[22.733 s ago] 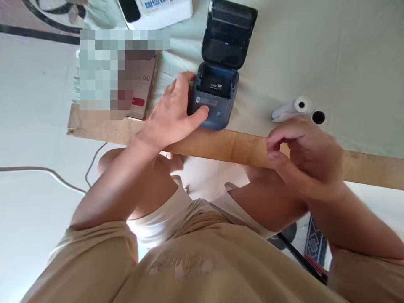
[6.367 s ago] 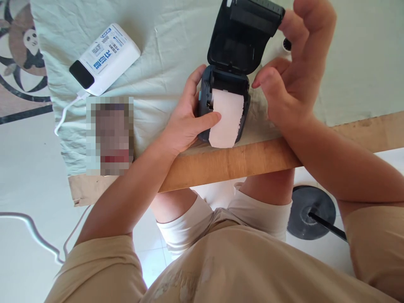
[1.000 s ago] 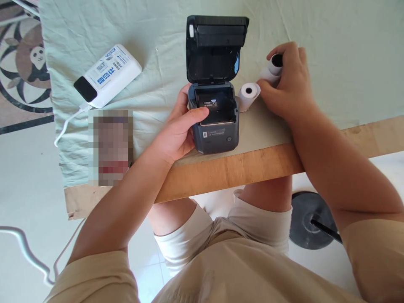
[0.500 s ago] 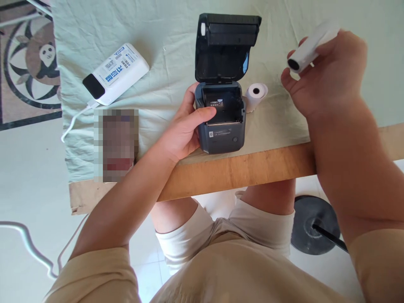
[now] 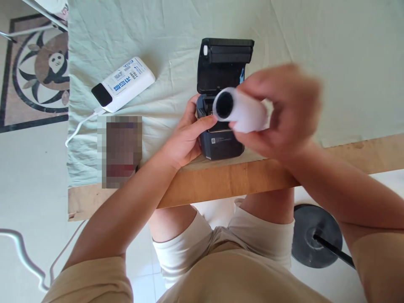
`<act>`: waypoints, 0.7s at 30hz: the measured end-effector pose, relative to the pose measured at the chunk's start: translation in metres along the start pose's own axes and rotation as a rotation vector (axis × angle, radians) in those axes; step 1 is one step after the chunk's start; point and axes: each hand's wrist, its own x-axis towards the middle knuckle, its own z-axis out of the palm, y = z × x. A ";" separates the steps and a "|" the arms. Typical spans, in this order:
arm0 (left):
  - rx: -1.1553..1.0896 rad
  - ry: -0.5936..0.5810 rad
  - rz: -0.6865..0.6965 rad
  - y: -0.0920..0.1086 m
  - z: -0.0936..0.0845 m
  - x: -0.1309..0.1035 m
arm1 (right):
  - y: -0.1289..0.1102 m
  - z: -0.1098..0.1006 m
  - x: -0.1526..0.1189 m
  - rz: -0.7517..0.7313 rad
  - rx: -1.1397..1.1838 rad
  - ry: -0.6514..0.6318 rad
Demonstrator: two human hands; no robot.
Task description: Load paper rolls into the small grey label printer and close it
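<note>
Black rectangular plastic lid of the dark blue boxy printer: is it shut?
No, the lid stands open beyond the body of the printer, its inner side facing the camera.

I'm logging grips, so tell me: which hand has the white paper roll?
The right hand, with its fingers around the white paper roll; the left hand instead holds the open portable printer.

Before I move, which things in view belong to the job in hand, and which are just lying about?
In the job:
portable printer, lid open, held in the left grip
white paper roll, in the right grip

Apparently just lying about:
white power bank
pixelated object, too masked to identify
black round stand base
</note>
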 end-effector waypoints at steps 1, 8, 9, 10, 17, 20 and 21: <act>-0.013 -0.011 0.010 0.000 0.000 0.000 | -0.004 0.005 -0.003 -0.064 -0.026 -0.013; 0.056 0.053 0.016 0.001 0.010 -0.002 | 0.001 0.003 -0.006 -0.360 -0.098 0.044; 0.082 0.055 0.004 0.001 0.011 -0.002 | 0.003 0.002 -0.006 -0.362 -0.102 0.045; 0.107 0.053 -0.008 0.001 0.011 -0.002 | 0.004 0.002 -0.006 -0.369 -0.107 0.044; 0.126 0.041 -0.022 0.001 0.007 -0.002 | 0.008 0.009 -0.001 -0.476 -0.153 0.160; 0.111 0.025 -0.010 0.001 0.006 -0.002 | 0.011 0.009 0.001 -0.498 -0.158 0.188; 0.113 0.021 -0.009 0.001 0.006 -0.001 | 0.011 0.009 0.001 -0.499 -0.159 0.198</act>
